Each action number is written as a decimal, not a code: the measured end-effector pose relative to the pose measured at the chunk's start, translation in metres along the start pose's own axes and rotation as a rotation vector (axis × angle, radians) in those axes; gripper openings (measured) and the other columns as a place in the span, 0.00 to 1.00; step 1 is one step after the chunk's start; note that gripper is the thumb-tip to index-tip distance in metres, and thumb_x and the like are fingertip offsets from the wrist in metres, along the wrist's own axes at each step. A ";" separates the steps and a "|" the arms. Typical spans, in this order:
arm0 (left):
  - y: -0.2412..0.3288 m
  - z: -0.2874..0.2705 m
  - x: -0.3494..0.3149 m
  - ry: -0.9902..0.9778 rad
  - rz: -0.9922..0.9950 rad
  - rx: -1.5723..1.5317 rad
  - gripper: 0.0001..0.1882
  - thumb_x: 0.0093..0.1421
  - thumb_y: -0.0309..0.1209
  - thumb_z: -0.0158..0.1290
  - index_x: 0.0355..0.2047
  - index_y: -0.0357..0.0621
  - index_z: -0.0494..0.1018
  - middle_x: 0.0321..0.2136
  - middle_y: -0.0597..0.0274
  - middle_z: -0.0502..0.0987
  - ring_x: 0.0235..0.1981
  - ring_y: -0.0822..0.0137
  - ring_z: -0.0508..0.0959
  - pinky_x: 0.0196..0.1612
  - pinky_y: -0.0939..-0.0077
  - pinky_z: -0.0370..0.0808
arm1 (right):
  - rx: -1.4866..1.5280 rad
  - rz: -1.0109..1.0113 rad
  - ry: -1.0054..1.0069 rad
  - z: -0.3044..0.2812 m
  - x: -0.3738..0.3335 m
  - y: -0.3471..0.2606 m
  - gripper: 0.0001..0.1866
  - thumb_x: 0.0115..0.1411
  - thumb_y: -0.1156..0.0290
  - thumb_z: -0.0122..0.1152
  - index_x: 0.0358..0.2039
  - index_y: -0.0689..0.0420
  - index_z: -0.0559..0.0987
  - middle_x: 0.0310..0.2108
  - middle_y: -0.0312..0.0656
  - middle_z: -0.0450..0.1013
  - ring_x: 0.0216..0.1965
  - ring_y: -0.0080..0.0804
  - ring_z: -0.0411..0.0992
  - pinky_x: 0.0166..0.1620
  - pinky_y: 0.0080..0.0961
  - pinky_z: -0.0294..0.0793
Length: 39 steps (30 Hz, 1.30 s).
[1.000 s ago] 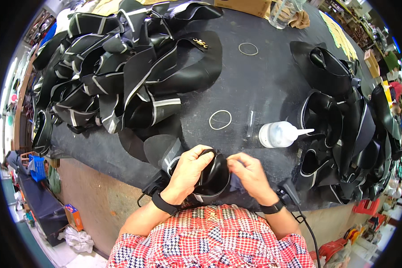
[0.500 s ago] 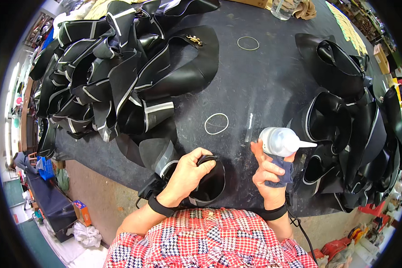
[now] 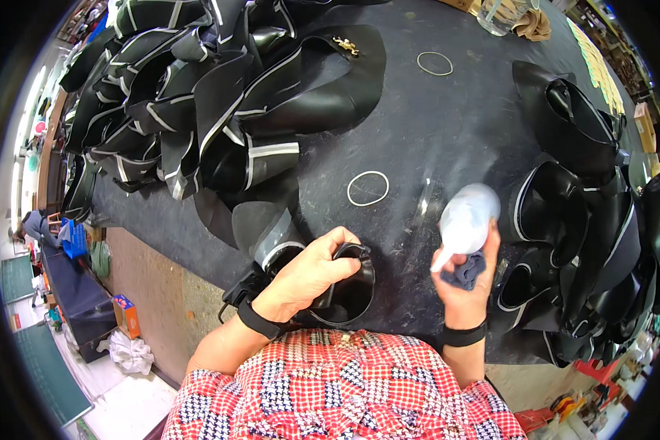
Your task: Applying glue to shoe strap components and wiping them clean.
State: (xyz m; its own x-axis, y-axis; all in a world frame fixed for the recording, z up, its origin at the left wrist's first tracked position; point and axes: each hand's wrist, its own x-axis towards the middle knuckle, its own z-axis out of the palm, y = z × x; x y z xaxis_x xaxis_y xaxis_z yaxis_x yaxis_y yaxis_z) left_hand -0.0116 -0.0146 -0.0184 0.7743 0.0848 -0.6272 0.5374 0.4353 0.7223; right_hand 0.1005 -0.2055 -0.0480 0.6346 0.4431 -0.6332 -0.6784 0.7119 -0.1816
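My left hand (image 3: pixel 309 273) pinches the upper edge of a black leather boot shaft (image 3: pixel 361 290), thumb and fingers closed on its rim. The piece stands curled into a tube at the table's near edge. To its right, my right hand (image 3: pixel 468 304) is wrapped round a translucent white squeeze bottle (image 3: pixel 475 209) with a narrow nozzle, tipped down to the left. A bunched dark blue cloth (image 3: pixel 465 273) sits in the same hand, below the bottle. Bottle and leather piece are apart.
A heap of black leather pieces with pale tape strips (image 3: pixel 161 117) covers the table's left; another black heap (image 3: pixel 565 213) lies right. Two thin pale rings (image 3: pixel 348 191) rest on the dark table (image 3: pixel 411 125). At the back stand a clear container (image 3: pixel 497 18) and brown cloth (image 3: pixel 533 26).
The bottle has swung round in my right hand: its nozzle pointed right before and now points down to the left. My left hand keeps its pinch on the leather. The view has shifted slightly.
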 end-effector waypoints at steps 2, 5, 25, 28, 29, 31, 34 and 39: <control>0.003 0.000 -0.005 -0.024 0.003 0.025 0.07 0.53 0.24 0.50 0.33 0.42 0.67 0.26 0.74 0.68 0.27 0.84 0.65 0.32 0.89 0.62 | -0.245 -0.340 0.080 0.018 0.003 0.002 0.21 0.55 0.54 0.58 0.42 0.55 0.70 0.30 0.36 0.73 0.15 0.20 0.64 0.17 0.17 0.63; 0.002 -0.004 -0.010 -0.085 -0.041 0.084 0.07 0.54 0.25 0.49 0.34 0.41 0.67 0.26 0.74 0.66 0.27 0.85 0.63 0.30 0.89 0.60 | -0.562 -0.465 -0.168 0.015 0.010 -0.012 0.23 0.56 0.56 0.57 0.45 0.58 0.68 0.34 0.38 0.72 0.24 0.21 0.71 0.21 0.13 0.69; 0.024 -0.005 -0.018 -0.134 -0.170 0.017 0.08 0.52 0.22 0.50 0.34 0.41 0.67 0.25 0.75 0.67 0.26 0.85 0.65 0.29 0.90 0.62 | -0.793 -0.561 -0.223 0.019 0.012 -0.001 0.29 0.53 0.50 0.57 0.43 0.64 0.68 0.30 0.42 0.73 0.23 0.23 0.73 0.21 0.14 0.70; 0.023 -0.004 -0.019 -0.114 -0.152 0.039 0.08 0.52 0.22 0.49 0.34 0.41 0.67 0.25 0.75 0.66 0.26 0.85 0.64 0.29 0.90 0.62 | -0.807 -0.560 -0.264 0.019 0.012 -0.001 0.29 0.53 0.51 0.57 0.43 0.64 0.68 0.31 0.42 0.73 0.23 0.23 0.73 0.21 0.14 0.70; 0.022 -0.003 -0.019 -0.097 -0.130 0.053 0.08 0.52 0.23 0.49 0.34 0.41 0.67 0.25 0.75 0.66 0.26 0.85 0.64 0.29 0.90 0.62 | -0.814 -0.546 -0.252 0.019 0.012 -0.002 0.29 0.53 0.51 0.57 0.43 0.64 0.68 0.31 0.42 0.73 0.23 0.23 0.73 0.21 0.14 0.70; 0.022 -0.003 -0.019 -0.099 -0.114 0.076 0.08 0.52 0.23 0.49 0.34 0.41 0.67 0.25 0.75 0.66 0.26 0.85 0.64 0.29 0.90 0.61 | -0.820 -0.533 -0.239 0.017 0.013 -0.002 0.29 0.54 0.51 0.56 0.43 0.65 0.68 0.31 0.42 0.73 0.23 0.23 0.73 0.21 0.14 0.70; 0.021 -0.004 -0.018 -0.098 -0.097 0.095 0.08 0.53 0.23 0.49 0.34 0.41 0.67 0.24 0.75 0.65 0.26 0.85 0.63 0.29 0.90 0.60 | -0.793 -0.543 -0.199 0.013 0.014 -0.003 0.28 0.55 0.52 0.56 0.44 0.65 0.68 0.31 0.42 0.73 0.24 0.23 0.73 0.21 0.15 0.70; 0.023 -0.003 -0.019 -0.080 -0.121 0.105 0.08 0.53 0.23 0.49 0.34 0.41 0.66 0.24 0.76 0.64 0.25 0.85 0.62 0.29 0.90 0.60 | -0.751 -0.492 -0.231 0.013 0.014 -0.001 0.27 0.55 0.53 0.55 0.44 0.64 0.68 0.33 0.42 0.73 0.25 0.24 0.73 0.21 0.14 0.71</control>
State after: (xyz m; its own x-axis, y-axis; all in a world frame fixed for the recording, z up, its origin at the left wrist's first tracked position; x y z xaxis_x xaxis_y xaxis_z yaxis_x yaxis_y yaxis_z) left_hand -0.0151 -0.0038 0.0092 0.7237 -0.0364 -0.6891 0.6571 0.3416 0.6720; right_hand 0.1148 -0.1932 -0.0465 0.9181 0.3395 -0.2044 -0.3236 0.3446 -0.8812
